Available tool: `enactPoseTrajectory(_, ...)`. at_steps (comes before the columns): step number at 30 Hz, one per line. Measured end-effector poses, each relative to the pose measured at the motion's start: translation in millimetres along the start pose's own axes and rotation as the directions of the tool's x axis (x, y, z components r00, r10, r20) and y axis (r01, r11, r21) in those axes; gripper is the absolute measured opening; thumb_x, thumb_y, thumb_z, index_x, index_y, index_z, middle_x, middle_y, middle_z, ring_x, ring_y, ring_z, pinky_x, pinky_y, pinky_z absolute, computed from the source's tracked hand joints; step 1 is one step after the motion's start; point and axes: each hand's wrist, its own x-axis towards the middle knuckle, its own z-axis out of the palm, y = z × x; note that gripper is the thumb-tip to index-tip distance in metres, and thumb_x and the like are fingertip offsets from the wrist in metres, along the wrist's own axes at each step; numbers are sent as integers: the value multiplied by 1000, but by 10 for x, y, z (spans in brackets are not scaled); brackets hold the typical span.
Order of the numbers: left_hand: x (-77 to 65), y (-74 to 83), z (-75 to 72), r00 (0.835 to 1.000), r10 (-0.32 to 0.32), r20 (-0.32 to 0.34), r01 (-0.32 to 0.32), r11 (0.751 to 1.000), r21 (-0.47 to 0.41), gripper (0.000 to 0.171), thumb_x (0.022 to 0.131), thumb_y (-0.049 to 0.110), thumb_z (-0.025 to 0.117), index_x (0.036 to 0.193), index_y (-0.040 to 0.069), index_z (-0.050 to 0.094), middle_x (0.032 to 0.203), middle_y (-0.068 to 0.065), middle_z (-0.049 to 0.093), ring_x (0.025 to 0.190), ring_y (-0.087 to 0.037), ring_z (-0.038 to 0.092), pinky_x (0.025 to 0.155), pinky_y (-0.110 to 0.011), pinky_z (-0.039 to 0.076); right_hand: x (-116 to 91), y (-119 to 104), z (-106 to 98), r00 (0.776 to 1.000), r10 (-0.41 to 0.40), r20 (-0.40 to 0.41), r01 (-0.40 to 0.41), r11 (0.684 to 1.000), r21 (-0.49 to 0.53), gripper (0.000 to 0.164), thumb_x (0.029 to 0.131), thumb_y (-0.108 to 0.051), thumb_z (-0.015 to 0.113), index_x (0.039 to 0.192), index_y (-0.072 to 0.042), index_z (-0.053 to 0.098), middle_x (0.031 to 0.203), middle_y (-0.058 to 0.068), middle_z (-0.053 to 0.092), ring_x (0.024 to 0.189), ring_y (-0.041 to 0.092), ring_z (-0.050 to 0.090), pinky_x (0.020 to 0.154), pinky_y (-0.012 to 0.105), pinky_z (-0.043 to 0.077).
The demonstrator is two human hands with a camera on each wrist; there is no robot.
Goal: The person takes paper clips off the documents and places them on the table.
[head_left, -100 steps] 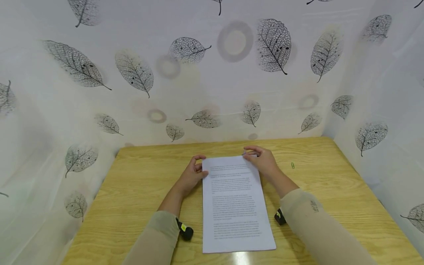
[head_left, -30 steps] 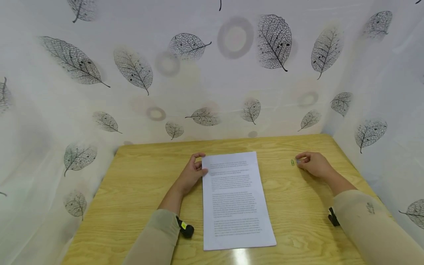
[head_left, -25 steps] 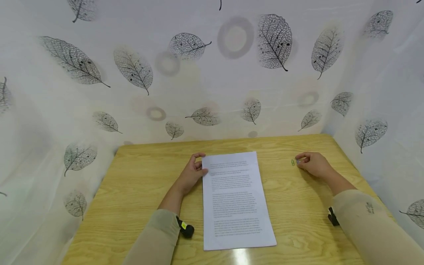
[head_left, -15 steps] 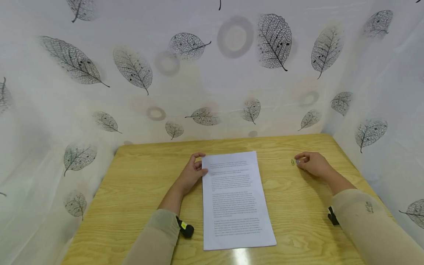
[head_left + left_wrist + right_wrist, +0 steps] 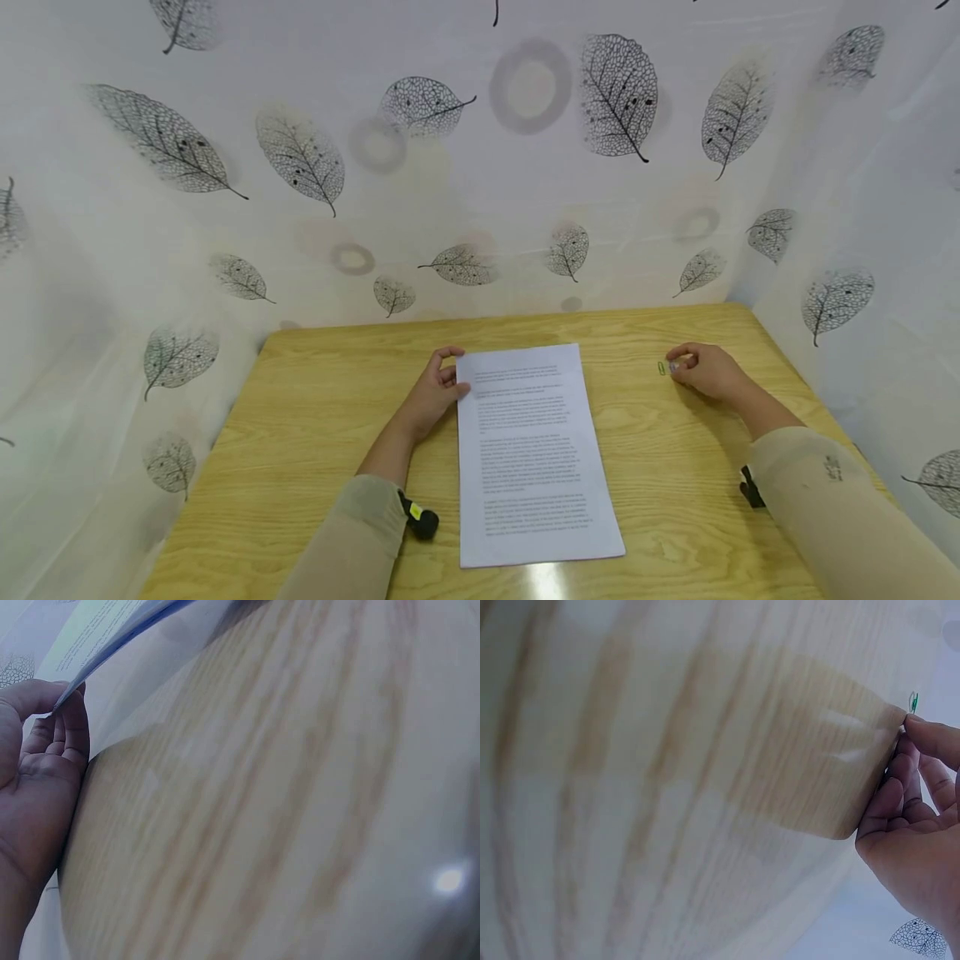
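Observation:
A stack of printed white paper (image 5: 536, 467) lies upright on the table before me. My left hand (image 5: 433, 396) grips its upper left edge, thumb on top and fingers beneath; the left wrist view shows the sheets' edge (image 5: 112, 652) pinched there. Over on the right, my right hand (image 5: 708, 371) rests low at the tabletop, thumb and forefinger pinching a small pale blue paper clip (image 5: 673, 367), mostly covered by the fingertips. Just left of those fingertips lies a green paper clip (image 5: 662, 368), also visible beyond the thumb in the right wrist view.
The wood-grain table (image 5: 337, 400) reaches back to a white curtain (image 5: 465, 192) printed with leaves, which also hangs along both sides. A black wrist camera (image 5: 422, 521) sits at my left cuff, another black wrist camera (image 5: 751, 489) at the right.
Since the earliest frame, my right hand has left the paper's top right corner and moved right, beside the green paper clip. It barely moves in the last second. My left hand stays put.

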Motion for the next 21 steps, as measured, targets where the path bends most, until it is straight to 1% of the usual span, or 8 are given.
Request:
enactPoseTrajectory(8, -8, 11, 13, 1000, -4, -6, 4, 1000, -11, 61, 105, -8, 60, 156, 18, 39, 137, -18, 65, 108, -19, 67, 91, -29, 57, -39, 0, -21, 1000, 9, -5, -9, 1000, -6, 47, 105, -19, 68, 145, 4, 59, 107, 16, 70, 88, 22, 64, 75, 34, 51)
enactPoseTrajectory(10, -9, 12, 16, 1000, -3, -8, 3, 1000, -9, 61, 105, -7, 60, 156, 18, 39, 138, -19, 65, 108, -18, 67, 90, -29, 57, -60, -5, -30, 1000, 12, -12, -11, 1000, 1, 48, 105, -19, 68, 146, 4, 58, 107, 17, 71, 87, 21, 64, 75, 34, 51)
enactPoseTrajectory(13, -4, 9, 16, 1000, 3, -11, -3, 1000, -4, 61, 105, -7, 60, 157, 17, 38, 140, -21, 65, 108, -18, 68, 90, -28, 57, -107, -30, -53, 999, 11, -41, -10, 1000, 26, 49, 107, -21, 65, 148, 5, 56, 111, 21, 71, 85, 20, 64, 74, 34, 51)
enactPoseTrajectory(15, 0, 7, 12, 1000, 6, -15, -6, 1000, 1, 61, 105, -8, 60, 157, 16, 38, 141, -22, 65, 108, -18, 68, 90, -28, 57, -145, -60, -72, 997, 14, -73, -11, 999, 54, 49, 110, -23, 60, 150, 4, 54, 115, 24, 69, 84, 21, 63, 71, 34, 51)
enactPoseTrajectory(17, 2, 10, 19, 1000, 9, -18, -9, 1000, 3, 62, 104, -8, 59, 156, 17, 38, 142, -23, 65, 108, -18, 68, 90, -28, 56, -192, -95, -96, 994, 22, -107, -11, 995, 97, 49, 114, -27, 54, 153, 2, 53, 120, 26, 67, 87, 22, 64, 69, 33, 51)
enactPoseTrajectory(19, 3, 11, 24, 1000, 8, -21, -8, 1000, 7, 62, 104, -9, 59, 157, 17, 38, 143, -24, 65, 108, -18, 69, 90, -28, 57, -235, -144, -113, 991, 30, -133, -11, 990, 141, 50, 116, -32, 49, 154, -1, 53, 122, 24, 65, 92, 22, 64, 70, 32, 53)
enactPoseTrajectory(21, 7, 11, 29, 1000, 0, -27, 0, 1000, 7, 61, 104, -8, 59, 156, 18, 39, 144, -24, 65, 109, -19, 68, 90, -28, 57, -261, -208, -114, 988, 39, -151, -7, 978, 207, 51, 116, -35, 49, 156, -3, 52, 122, 19, 66, 97, 21, 66, 74, 31, 57)
